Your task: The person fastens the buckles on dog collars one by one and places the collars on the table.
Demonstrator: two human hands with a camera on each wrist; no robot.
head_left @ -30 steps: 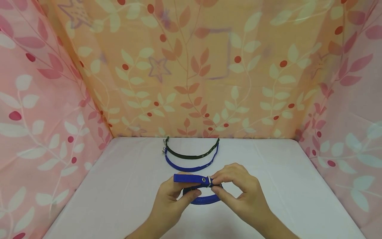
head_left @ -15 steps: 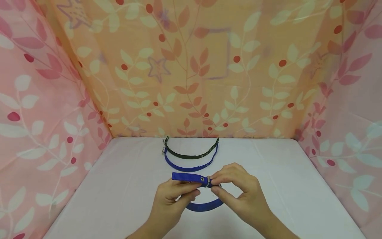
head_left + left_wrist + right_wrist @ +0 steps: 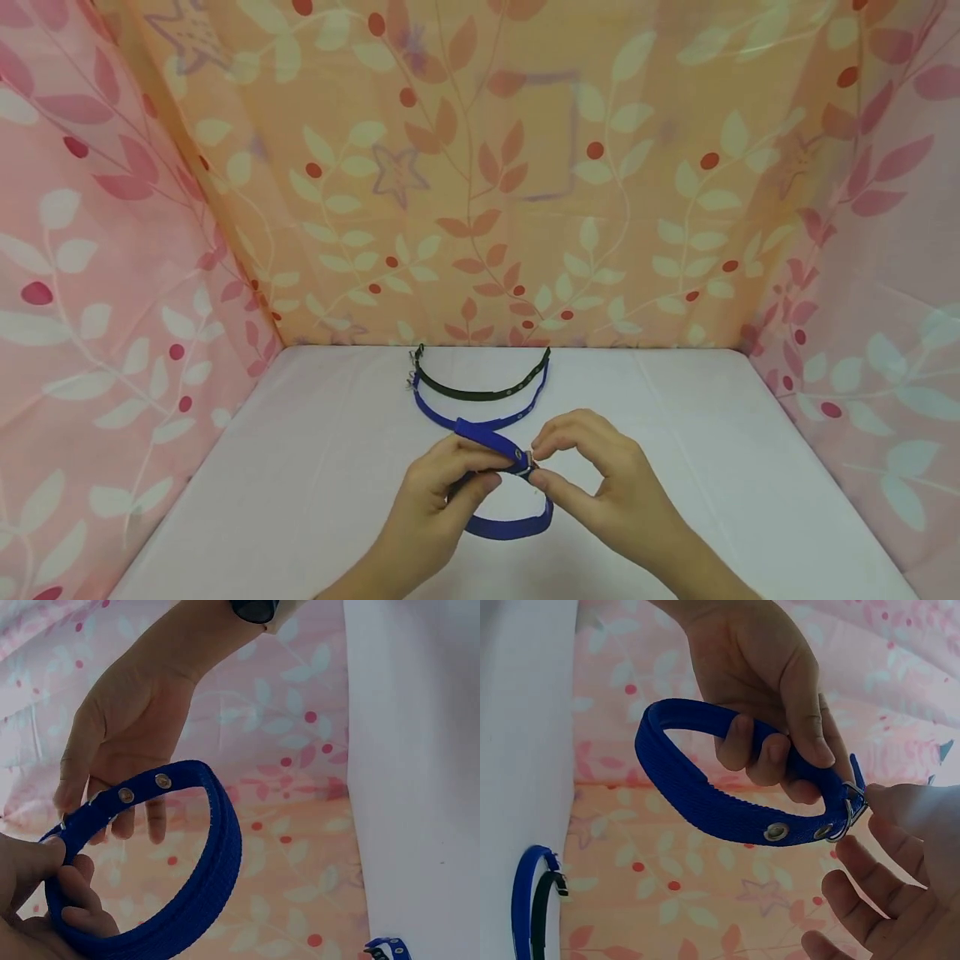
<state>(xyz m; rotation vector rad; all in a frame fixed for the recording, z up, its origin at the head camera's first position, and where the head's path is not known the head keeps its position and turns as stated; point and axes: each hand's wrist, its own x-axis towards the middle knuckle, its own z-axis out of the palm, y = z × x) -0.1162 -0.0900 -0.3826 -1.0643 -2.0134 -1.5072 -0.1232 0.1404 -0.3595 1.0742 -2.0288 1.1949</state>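
Observation:
A blue webbing collar [image 3: 508,528], bent into a loop, is held between both hands above the table. My left hand [image 3: 442,492] grips the strap, with thumb and fingers round it, as the right wrist view shows. The collar's free end sticks up past the metal buckle [image 3: 857,801]. At that buckle, my right hand [image 3: 600,467] pinches with thumb and forefinger, the other fingers spread. Metal eyelets [image 3: 777,831] line the strap beside a D-ring [image 3: 840,831]. In the left wrist view, the right hand [image 3: 127,735] hangs above the blue collar [image 3: 217,855].
Farther back on the white table [image 3: 300,467] lie another blue collar [image 3: 435,410] and a dark green collar [image 3: 465,392], curved one behind the other. Leaf-patterned cloth walls [image 3: 480,233] enclose the table at the back and both sides.
The collar's free end has swung from nearly level to slanting down toward the buckle. The lower loop has dropped slightly. My right fingertips have loosened a little at the buckle.

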